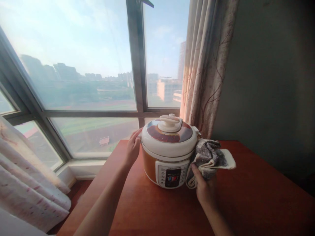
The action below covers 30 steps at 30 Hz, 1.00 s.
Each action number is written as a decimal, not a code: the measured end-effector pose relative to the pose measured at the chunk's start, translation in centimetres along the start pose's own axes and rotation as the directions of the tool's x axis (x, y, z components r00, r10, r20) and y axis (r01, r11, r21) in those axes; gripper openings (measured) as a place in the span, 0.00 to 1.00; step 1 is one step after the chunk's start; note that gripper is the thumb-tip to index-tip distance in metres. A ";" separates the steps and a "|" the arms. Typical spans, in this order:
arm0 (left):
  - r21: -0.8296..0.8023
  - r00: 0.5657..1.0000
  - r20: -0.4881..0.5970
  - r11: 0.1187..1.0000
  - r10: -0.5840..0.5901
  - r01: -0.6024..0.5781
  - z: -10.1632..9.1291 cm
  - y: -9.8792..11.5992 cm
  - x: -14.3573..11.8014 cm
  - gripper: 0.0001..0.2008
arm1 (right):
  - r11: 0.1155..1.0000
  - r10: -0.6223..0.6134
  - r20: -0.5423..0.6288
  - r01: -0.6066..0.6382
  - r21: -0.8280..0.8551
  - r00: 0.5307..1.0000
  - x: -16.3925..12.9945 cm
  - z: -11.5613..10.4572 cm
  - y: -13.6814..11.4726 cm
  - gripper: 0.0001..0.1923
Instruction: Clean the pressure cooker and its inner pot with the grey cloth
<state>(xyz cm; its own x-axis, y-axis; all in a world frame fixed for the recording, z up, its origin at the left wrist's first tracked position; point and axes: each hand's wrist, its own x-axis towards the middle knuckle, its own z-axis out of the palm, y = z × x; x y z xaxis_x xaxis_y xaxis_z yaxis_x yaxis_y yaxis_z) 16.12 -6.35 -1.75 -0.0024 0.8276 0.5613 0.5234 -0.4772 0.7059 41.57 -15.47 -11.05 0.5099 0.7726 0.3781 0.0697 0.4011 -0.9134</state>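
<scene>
A white and brown electric pressure cooker (150, 164) stands upright on the reddish-brown table, its lid (145, 134) on. The control panel (160, 173) on its front faces me. My left hand (133, 146) grips the cooker's left side at lid height; its fingertips are partly hidden at the edge. At the right side, my right hand (204, 190) is closed on a bunched grey and cream cloth (209, 155), which lies against the cooker's wall. One end of the cloth sticks out to the right, and a fold hangs down by the panel.
The wooden table (251, 196) reaches to the right and toward me. Behind it are a large window (91, 113) and a patterned curtain (204, 65). Another curtain (27, 183) hangs at the lower left. A dark wall (265, 72) rises on the right.
</scene>
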 end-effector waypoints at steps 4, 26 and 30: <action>0.000 1.000 0.000 1.000 0.006 -0.006 0.1 0.0 0.0 0.25 | 0.982 -0.167 0.042 0.170 -0.078 0.985 0.9 1.7 -1.1 0.23; 0.038 0.999 0.033 0.999 -0.012 0.011 -0.4 0.0 -0.3 0.25 | 0.914 0.316 0.301 -0.203 -0.352 0.900 21.2 2.4 -3.7 0.10; 0.008 1.000 0.007 1.000 -0.001 0.001 0.0 -0.1 -0.3 0.25 | 0.894 0.426 0.306 -0.345 -0.286 0.852 19.7 0.7 -3.2 0.18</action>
<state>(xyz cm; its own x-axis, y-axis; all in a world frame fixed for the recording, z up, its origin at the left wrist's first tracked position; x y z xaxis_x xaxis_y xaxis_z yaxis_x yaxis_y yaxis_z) 16.07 -6.51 -1.97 0.0033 0.8300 0.5577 0.5299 -0.4744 0.7029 50.76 -1.19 -0.55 0.2020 0.9792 -0.0212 0.1322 -0.0487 -0.9900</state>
